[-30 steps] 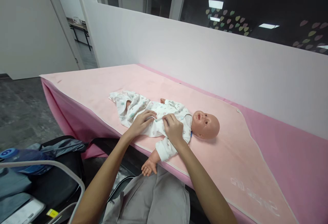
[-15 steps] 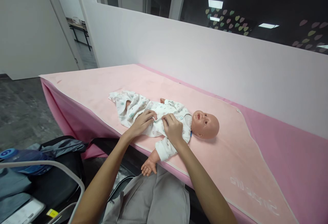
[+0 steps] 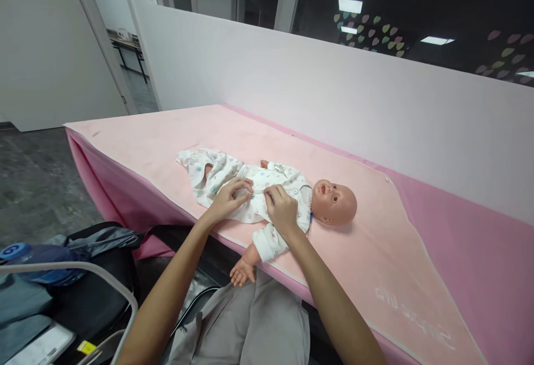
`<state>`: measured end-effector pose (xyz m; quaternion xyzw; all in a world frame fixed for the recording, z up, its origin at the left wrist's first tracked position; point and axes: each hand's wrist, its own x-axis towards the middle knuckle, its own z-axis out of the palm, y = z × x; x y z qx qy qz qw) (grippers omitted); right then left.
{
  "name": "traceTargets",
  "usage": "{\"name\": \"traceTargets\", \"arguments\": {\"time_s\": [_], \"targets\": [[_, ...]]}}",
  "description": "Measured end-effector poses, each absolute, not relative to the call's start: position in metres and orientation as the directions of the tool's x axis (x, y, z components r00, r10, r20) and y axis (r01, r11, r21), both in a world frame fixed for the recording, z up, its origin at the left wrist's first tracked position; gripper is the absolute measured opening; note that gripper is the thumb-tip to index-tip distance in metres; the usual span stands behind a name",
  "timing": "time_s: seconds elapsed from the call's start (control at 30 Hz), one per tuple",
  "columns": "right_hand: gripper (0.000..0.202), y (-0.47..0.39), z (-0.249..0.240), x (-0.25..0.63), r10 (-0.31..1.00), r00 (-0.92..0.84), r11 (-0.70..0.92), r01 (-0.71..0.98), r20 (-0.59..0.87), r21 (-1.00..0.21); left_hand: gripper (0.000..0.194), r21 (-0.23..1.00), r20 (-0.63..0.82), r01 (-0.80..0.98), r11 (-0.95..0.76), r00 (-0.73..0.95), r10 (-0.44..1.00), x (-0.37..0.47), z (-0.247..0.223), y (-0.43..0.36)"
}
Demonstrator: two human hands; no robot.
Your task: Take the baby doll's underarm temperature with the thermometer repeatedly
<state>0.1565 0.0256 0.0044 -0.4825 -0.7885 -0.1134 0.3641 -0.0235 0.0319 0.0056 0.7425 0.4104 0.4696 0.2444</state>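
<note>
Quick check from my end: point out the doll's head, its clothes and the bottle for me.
Doll's head (image 3: 335, 205): head view, on the side of the head.
Clothes (image 3: 254, 212): head view, on the front, between the hands.
Bottle (image 3: 48, 254): head view, on the body, beside the blue cap.

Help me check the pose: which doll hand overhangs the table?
The doll's near hand, above grey clothing; its far hand is over the tabletop.

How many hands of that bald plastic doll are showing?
2: one open plastic hand reaches past the near edge of the pink-covered table; the second hand pokes from the white patterned far sleeve.
</note>
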Motion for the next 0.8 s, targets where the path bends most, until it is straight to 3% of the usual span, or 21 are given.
{"name": "traceTargets", "arguments": {"time_s": [0.5, 0.67, 0.8], "targets": [[0.017, 0.025, 0.006, 0.156, 0.707, -0.270, 0.486, 0.857, 0.654, -0.171, 0.022, 0.676, 0.536, 0.459, -0.576, 0.230, 0.812, -0.023, 0.005, 0.034], [0.019, 0.011, 0.015, 0.157, 0.758, -0.257, 0.462, 0.861, 0.599, -0.216, 0.029, 0.764, 0.480, 0.374, -0.525, 0.213, 0.851, -0.029, 0.012, 0.039], [0.030, -0.017, 0.019, 0.177, 0.770, -0.153, 0.435, 0.836, 0.619, -0.334, 0.029, 0.736, 0.521, 0.403, -0.544, 0.175, 0.835, -0.038, 0.027, 0.051]]}}
